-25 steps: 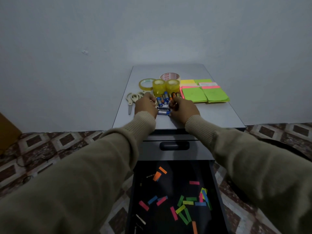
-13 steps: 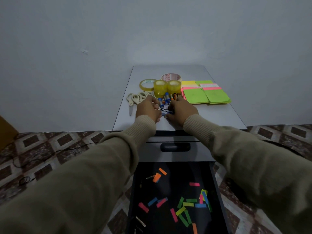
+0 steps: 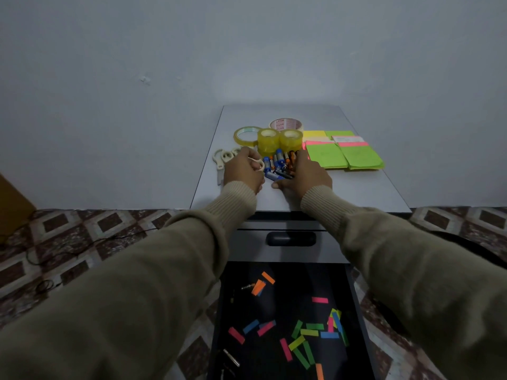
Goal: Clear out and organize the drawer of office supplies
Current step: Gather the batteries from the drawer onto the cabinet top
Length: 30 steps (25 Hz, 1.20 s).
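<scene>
My left hand (image 3: pixel 242 171) and right hand (image 3: pixel 303 175), fingers curled, herd the batteries (image 3: pixel 278 164) into one group on the surface (image 3: pixel 356 193) by the tape (image 3: pixel 267 139). The drawer (image 3: pixel 354 283) below, open, holds only paper flags (image 3: pixel 310 331).

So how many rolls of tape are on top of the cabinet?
4: a thin ring at left, two thick yellow rolls side by side, and a white roll behind them. Hands might hide more.
</scene>
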### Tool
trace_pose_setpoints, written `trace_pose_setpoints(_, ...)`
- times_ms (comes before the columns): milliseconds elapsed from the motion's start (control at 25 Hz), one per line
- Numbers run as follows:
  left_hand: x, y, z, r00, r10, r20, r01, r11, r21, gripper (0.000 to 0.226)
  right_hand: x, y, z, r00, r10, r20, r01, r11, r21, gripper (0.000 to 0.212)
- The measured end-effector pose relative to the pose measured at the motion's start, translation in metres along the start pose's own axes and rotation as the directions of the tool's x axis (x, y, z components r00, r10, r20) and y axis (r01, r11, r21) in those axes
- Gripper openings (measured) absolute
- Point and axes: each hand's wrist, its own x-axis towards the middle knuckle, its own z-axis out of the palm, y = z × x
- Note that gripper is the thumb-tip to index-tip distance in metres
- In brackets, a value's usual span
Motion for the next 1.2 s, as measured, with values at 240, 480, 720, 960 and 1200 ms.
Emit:
trace_pose_setpoints(240,-0.016,0.006,-0.009,1.0,0.02,-0.008,-0.02,0.998,0.067,0.029,-0.013,0.007,-0.007,0.999,-0.014,0.03,0.012,0.998,0.065,0.079)
trace_pose_setpoints(480,-0.031,-0.005,-0.009,0.998,0.055,0.021,-0.058,0.977,0.205,0.023,-0.026,0.013,-0.007,1.0,-0.017,0.007,0.016,0.994,0.106,0.067)
trace_pose_setpoints(720,-0.031,-0.011,0.004,0.932,0.263,0.251,-0.359,0.556,0.75,0.037,-0.022,0.023,-0.009,0.996,-0.068,-0.055,0.079,0.972,0.221,0.021)
trace_pose_setpoints(960,-0.013,-0.011,0.011,0.891,0.304,0.337,-0.405,0.199,0.893,0.027,-0.008,0.027,0.003,0.992,-0.084,-0.09,0.102,0.971,0.216,0.015)
trace_pose_setpoints(1200,-0.005,-0.01,0.011,0.884,0.376,0.279,-0.319,0.048,0.946,0.025,-0.006,0.019,0.009,0.995,-0.014,-0.1,0.04,0.964,0.262,0.037)
